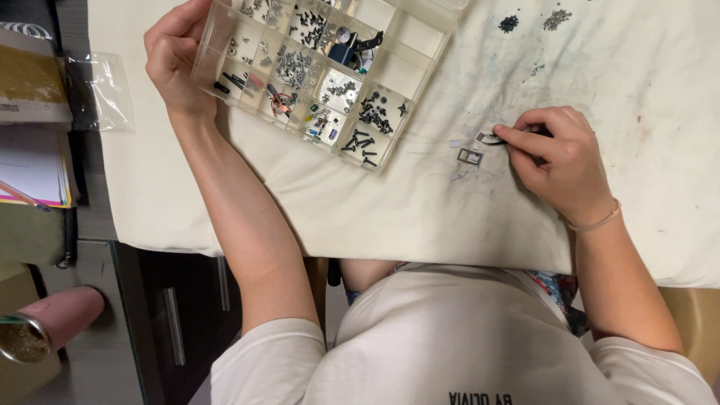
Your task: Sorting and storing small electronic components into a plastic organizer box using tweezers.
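The left hand (174,56) grips the corner of the clear parts box (315,71) — light, rigid, apt to spill if tipped. The right hand (559,154) pinches a small metal part (489,138) on the cloth (450,217) — tiny, slippery, best held by its edges.

Lit brightly and evenly from overhead, with warm indoor tones. Soft, short shadows only, thrown under the left hand (174,64) and beneath the right hand (559,154) onto the cream cloth (465,217). Mild glare on the clear plastic organiser box (324,71) and on the plastic bag (101,90). Dimmer at the left edge and lower corners. Sharp in the centre; slight softness and wide-angle stretching toward the borders.
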